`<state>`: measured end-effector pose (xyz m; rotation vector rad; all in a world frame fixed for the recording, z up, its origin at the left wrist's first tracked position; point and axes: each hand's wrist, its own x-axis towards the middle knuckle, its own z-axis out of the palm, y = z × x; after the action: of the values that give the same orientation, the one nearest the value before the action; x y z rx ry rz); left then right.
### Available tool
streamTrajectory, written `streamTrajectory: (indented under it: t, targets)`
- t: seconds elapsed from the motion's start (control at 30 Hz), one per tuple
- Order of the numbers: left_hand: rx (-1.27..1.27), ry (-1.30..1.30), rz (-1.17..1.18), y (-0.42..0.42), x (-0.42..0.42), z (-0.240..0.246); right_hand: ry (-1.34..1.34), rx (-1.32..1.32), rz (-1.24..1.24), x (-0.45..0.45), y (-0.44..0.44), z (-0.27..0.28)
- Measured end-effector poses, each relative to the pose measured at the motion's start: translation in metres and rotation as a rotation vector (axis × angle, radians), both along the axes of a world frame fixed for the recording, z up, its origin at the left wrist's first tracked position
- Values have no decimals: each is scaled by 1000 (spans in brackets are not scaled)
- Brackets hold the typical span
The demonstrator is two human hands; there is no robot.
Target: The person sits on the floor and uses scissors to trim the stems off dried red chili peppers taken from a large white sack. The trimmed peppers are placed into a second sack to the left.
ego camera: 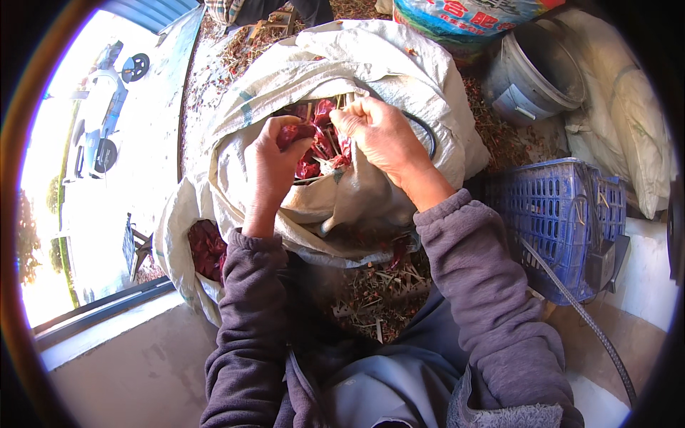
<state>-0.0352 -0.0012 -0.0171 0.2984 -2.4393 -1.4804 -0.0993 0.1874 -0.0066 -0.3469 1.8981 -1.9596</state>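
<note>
A large white woven sack (pixel 374 69) lies before me, its mouth showing dried red chili peppers (pixel 307 170) with stalks. Over the left side of the mouth, my left hand (pixel 273 160) holds a dried red chili pepper (pixel 291 135) between thumb and fingers. My right hand (pixel 374 131) is at the right side, its thumb and fingers pinched beside another chili; whether it grips the pod or a stem is hidden by the fingers. A smaller white sack (pixel 174 235) of red chilies (pixel 206 249) stands at the left, near my left forearm.
At the right are a blue plastic crate (pixel 551 214), a braided hose or cord (pixel 583 310) and a grey bucket (pixel 535 80). A printed sack (pixel 460 27) stands behind. Chili stalks and debris (pixel 380 299) litter the floor. A person's legs (pixel 299 10) show at the top.
</note>
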Motion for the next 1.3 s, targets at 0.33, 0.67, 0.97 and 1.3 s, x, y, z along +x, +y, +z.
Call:
streamTrajectory:
  t: [0.33,0.67,0.97,1.3]
  targets:
    - [-415,268,-187,18,11,15,597,370,-57,10,-7,0]
    - [79,-20,-335,8,6,10,546,317,-18,16,-8,4]
    - [123,-182,-105,15,7,9,1327,734,-138,27,-20,7]
    - [399,-48,-74,23,11,9,561,189,-334,20,-34,-19]
